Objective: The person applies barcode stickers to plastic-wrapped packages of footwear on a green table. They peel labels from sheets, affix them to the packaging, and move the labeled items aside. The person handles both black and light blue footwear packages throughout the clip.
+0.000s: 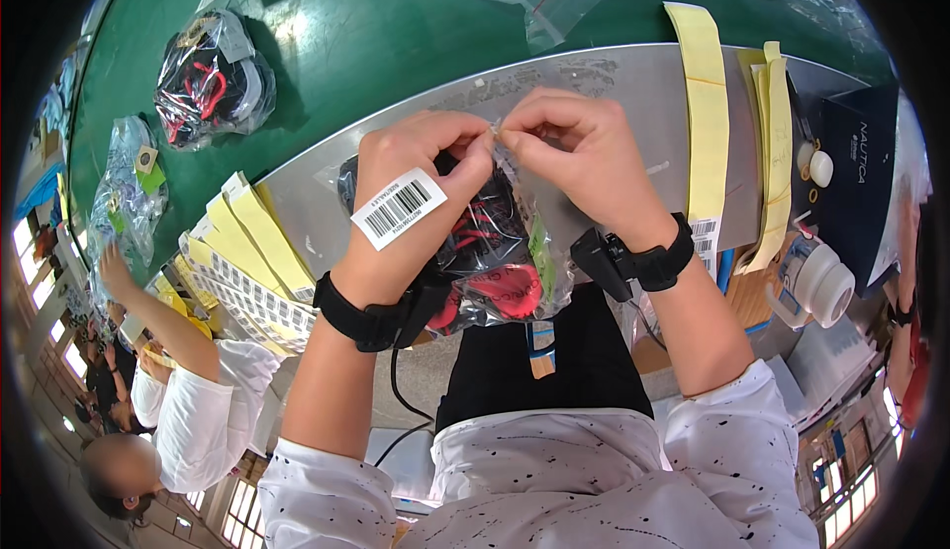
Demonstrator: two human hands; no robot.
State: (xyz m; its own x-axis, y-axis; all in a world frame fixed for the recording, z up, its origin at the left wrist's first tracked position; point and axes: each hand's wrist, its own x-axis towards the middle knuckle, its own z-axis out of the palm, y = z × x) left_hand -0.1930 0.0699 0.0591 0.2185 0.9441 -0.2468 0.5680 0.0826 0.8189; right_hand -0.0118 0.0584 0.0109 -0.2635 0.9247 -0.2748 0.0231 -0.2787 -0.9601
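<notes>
Hands meet at the top edge of a clear plastic bag holding a black and red item (485,252), above the near edge of the grey metal table (614,84). Left hand (421,168) is closed, thumb and fingertips pinching the bag's top edge; a white barcode sticker (398,208) lies stuck across its back. Right hand (574,148) is likewise closed, fingers curled and pinching the same edge just beside the left. Both wrists wear black straps, each with a small black device.

Bag hangs down between the forearms, its lower part resting near the table edge. What the contents are is hard to make out through the creased plastic; a green tag shows inside. The fingertips hide the bag's opening, so whether it is sealed cannot be told.

Yellow paper strips (703,124) drape over the table on the right; more label sheets (247,252) fan out on the left. A second filled clear bag (213,79) lies on the green surface (396,25) beyond. A white bottle (816,282) sits far right, partly cut off. Another person in a white shirt (203,391) works at lower left.
</notes>
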